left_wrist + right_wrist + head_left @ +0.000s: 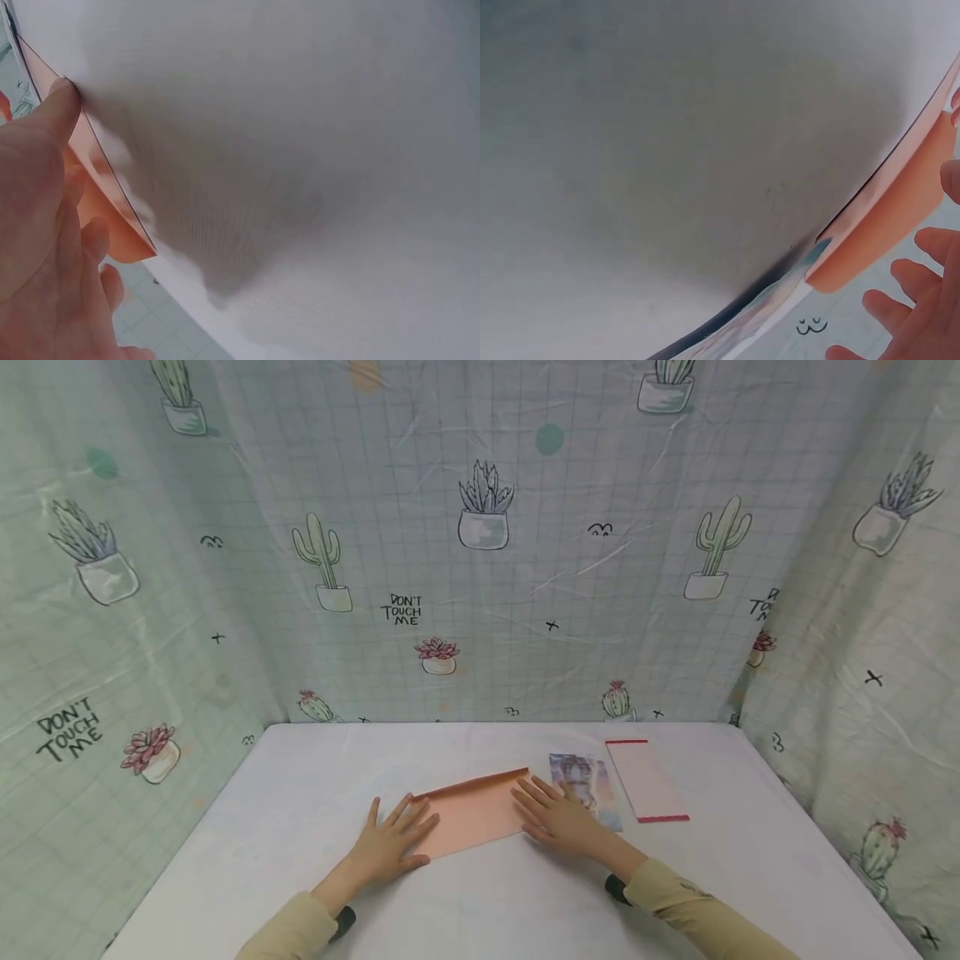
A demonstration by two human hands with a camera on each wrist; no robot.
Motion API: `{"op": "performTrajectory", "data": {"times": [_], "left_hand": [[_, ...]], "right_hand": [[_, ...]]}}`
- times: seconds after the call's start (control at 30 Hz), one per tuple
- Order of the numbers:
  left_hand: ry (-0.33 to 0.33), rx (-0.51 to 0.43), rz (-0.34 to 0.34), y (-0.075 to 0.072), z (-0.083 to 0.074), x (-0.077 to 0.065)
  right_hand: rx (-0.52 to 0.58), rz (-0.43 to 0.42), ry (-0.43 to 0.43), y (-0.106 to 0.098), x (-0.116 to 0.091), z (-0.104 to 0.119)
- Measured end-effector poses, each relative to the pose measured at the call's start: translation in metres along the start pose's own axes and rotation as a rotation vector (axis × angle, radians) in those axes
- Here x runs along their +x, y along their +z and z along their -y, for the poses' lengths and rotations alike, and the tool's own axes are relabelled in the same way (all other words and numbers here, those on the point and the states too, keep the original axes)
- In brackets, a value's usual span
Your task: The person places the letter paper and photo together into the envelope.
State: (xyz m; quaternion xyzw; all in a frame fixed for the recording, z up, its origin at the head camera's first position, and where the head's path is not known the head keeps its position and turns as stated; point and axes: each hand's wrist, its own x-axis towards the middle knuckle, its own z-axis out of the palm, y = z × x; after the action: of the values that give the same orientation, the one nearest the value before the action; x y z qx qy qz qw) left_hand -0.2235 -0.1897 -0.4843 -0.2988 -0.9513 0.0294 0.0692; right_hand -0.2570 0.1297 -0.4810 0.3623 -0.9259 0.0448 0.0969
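Note:
A peach-orange envelope (476, 822) lies slightly askew on the white table, and its darker flap (480, 783) stands up along the far edge. My left hand (386, 847) rests over its left end with fingers spread and the thumb at the near edge; the left wrist view shows that thumb (64, 94) on the envelope's border. At the other end, my right hand (558, 822) reaches across from the right, its straight fingers over the envelope. In the right wrist view the flap (892, 217) tilts up, and the fingers of my right hand (922, 300) are extended.
A printed picture card (600, 785) in blue and purple lies just right of the envelope, partly behind my right hand. Further right is a pale pink sheet (647, 781) with red strips at both ends. Patterned cloth (480, 610) walls in the table's back and sides.

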Motion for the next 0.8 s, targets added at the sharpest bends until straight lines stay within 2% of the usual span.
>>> {"op": "performTrajectory", "data": {"times": [0.17,0.5,0.6,0.8], "left_hand": [[0.002,0.001,-0.004,-0.001,0.002,0.0],[-0.004,-0.003,0.053,-0.003,0.003,0.001],[-0.007,-0.006,0.065,-0.003,0.003,0.002],[-0.009,-0.009,0.071,-0.003,0.004,0.002]], "right_hand": [[-0.011,0.009,-0.023,0.001,0.008,0.001],[-0.047,0.069,-0.018,0.003,0.018,-0.003],[-0.035,0.091,-0.009,0.005,0.021,-0.006],[0.053,0.061,-0.019,0.01,0.023,-0.012]]}}
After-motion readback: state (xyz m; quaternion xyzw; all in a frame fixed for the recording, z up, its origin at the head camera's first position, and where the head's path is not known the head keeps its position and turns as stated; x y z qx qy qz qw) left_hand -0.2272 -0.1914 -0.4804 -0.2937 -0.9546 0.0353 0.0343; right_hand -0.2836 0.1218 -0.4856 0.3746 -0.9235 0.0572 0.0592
